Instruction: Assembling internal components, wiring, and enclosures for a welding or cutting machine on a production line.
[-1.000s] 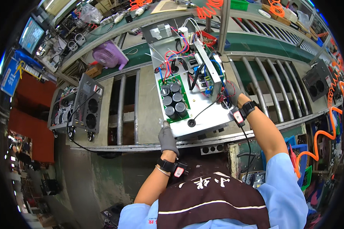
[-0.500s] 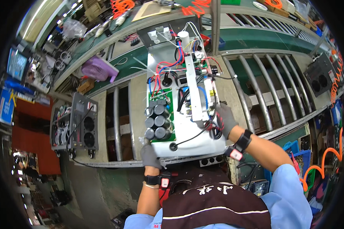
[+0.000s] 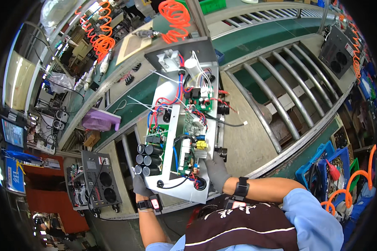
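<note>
An open electrical chassis (image 3: 192,191) of white sheet metal lies before me, turned at a slant, with a dark grey end panel (image 3: 201,52) at its far end. Several black capacitors (image 3: 151,160) stand on a green circuit board along its left side. A long white metal bar (image 3: 170,146) runs over the middle, and red and blue wires (image 3: 181,88) loop across the far half. My left hand (image 3: 141,186), in a grey glove, grips the near left corner. On the near right side my gloved right hand (image 3: 217,170) holds the edge, fingertips partly hidden.
Metal rollers (image 3: 282,94) lie to the right of the wooden board (image 3: 243,138) beside the chassis. A grey cased unit with round sockets (image 3: 100,180) stands at left, near a purple fan (image 3: 100,120). Blue parts bins (image 3: 318,161) and an orange coiled hose (image 3: 343,184) are at right.
The chassis has turned, its near end swinging right relative to its far end. My right hand has left the wires inside and now holds the chassis side. The whole view has shifted too.
</note>
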A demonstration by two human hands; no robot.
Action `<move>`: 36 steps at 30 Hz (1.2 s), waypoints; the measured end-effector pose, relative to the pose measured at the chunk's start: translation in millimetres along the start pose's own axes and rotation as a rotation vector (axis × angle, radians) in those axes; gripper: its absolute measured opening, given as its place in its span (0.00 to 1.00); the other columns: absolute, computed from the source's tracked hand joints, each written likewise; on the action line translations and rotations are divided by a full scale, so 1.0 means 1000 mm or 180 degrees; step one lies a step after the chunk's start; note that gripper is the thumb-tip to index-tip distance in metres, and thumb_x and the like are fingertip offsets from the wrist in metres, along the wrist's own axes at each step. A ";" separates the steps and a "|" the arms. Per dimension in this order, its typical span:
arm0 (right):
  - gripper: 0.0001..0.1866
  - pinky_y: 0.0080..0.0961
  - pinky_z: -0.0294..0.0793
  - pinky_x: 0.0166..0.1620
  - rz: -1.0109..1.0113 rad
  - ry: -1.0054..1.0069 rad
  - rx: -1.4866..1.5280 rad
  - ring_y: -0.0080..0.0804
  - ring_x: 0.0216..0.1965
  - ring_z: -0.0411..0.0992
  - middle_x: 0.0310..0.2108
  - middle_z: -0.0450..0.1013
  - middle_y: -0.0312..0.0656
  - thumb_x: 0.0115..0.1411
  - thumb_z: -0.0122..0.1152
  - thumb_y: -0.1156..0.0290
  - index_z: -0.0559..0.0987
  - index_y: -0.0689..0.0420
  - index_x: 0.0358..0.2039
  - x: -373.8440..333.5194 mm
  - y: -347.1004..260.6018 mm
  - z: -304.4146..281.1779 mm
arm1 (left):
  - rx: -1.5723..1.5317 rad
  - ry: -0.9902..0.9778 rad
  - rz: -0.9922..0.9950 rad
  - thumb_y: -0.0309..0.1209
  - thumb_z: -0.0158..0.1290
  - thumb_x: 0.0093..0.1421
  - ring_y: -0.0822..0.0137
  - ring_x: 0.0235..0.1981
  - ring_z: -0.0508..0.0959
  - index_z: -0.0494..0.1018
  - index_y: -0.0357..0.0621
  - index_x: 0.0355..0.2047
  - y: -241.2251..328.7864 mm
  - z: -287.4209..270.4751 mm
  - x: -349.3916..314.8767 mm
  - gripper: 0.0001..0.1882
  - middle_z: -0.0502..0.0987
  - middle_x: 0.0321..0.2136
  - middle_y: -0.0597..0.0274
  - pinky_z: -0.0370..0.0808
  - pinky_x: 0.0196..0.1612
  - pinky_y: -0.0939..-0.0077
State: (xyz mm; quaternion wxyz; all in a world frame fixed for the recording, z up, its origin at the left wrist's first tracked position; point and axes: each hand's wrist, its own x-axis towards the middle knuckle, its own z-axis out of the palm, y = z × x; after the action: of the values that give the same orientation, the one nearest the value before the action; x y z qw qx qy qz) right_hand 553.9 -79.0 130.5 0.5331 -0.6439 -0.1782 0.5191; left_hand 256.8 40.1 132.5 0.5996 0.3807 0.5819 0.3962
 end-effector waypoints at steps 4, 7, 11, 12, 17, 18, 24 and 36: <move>0.23 0.32 0.75 0.37 -0.0118 -0.1843 -0.1166 0.36 0.33 0.75 0.33 0.76 0.46 0.61 0.57 0.56 0.75 0.65 0.45 0.019 -0.036 -0.056 | -0.0490 -0.0177 -0.0260 0.44 0.39 0.70 0.58 0.43 0.81 0.72 0.44 0.51 0.004 -0.016 0.028 0.20 0.79 0.44 0.56 0.79 0.47 0.62; 0.16 0.23 0.69 0.23 -0.0135 -0.1675 -0.1226 0.23 0.21 0.69 0.23 0.73 0.39 0.57 0.61 0.60 0.81 0.62 0.34 0.053 -0.083 -0.134 | -0.1098 -0.0316 -0.0144 0.41 0.45 0.67 0.61 0.37 0.80 0.73 0.42 0.48 -0.014 -0.020 0.036 0.18 0.79 0.40 0.58 0.79 0.39 0.65; 0.14 0.25 0.68 0.27 -0.1722 -0.0018 -0.0879 0.23 0.23 0.68 0.23 0.70 0.33 0.60 0.54 0.60 0.78 0.53 0.42 0.150 -0.141 -0.149 | 0.0340 0.1253 -0.0273 0.47 0.52 0.62 0.66 0.26 0.77 0.77 0.43 0.37 -0.019 -0.018 0.035 0.19 0.78 0.29 0.60 0.72 0.30 0.71; 0.15 0.26 0.69 0.29 -0.1126 -0.0093 -0.0605 0.24 0.26 0.69 0.26 0.72 0.33 0.61 0.54 0.59 0.78 0.51 0.44 0.180 -0.151 -0.140 | 0.1126 0.1617 -0.0130 0.49 0.52 0.62 0.66 0.26 0.76 0.77 0.43 0.36 -0.015 -0.015 0.030 0.20 0.78 0.28 0.60 0.71 0.30 0.70; 0.15 0.34 0.77 0.44 0.0003 -0.1382 0.0588 0.32 0.41 0.75 0.38 0.77 0.35 0.66 0.54 0.59 0.77 0.53 0.48 0.292 -0.156 -0.118 | -0.0542 0.2147 -0.0162 0.52 0.52 0.63 0.82 0.13 0.55 0.75 0.41 0.33 -0.024 0.016 -0.059 0.23 0.59 0.12 0.75 0.49 0.17 0.80; 0.14 0.35 0.78 0.44 -0.1027 -0.1688 -0.0233 0.32 0.40 0.76 0.39 0.77 0.37 0.65 0.54 0.62 0.77 0.54 0.47 0.301 -0.149 -0.126 | -0.0489 0.1733 -0.0123 0.52 0.51 0.64 0.82 0.11 0.55 0.74 0.41 0.32 -0.030 0.021 -0.084 0.23 0.59 0.12 0.76 0.48 0.16 0.81; 0.09 0.37 0.82 0.36 -0.0239 -0.0793 -0.0177 0.37 0.34 0.78 0.36 0.78 0.44 0.63 0.54 0.71 0.76 0.59 0.42 0.330 -0.148 -0.114 | -0.0532 0.0719 -0.0343 0.47 0.53 0.65 0.81 0.12 0.57 0.68 0.48 0.22 -0.041 0.088 -0.147 0.20 0.60 0.13 0.76 0.51 0.15 0.80; 0.10 0.42 0.84 0.35 -0.0136 -0.0198 0.1309 0.38 0.37 0.79 0.37 0.78 0.43 0.67 0.52 0.65 0.74 0.55 0.43 0.179 -0.085 -0.152 | -0.0734 0.0540 -0.0782 0.43 0.56 0.61 0.79 0.06 0.54 0.69 0.57 0.25 -0.021 0.020 -0.081 0.11 0.66 0.11 0.75 0.46 0.11 0.79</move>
State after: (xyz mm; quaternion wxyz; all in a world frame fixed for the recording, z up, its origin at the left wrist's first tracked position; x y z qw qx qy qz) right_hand 782.7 16.5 102.3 0.6585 -0.5012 -0.0985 0.5528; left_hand 276.7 -42.3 145.9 0.6319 0.2008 0.6232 0.4147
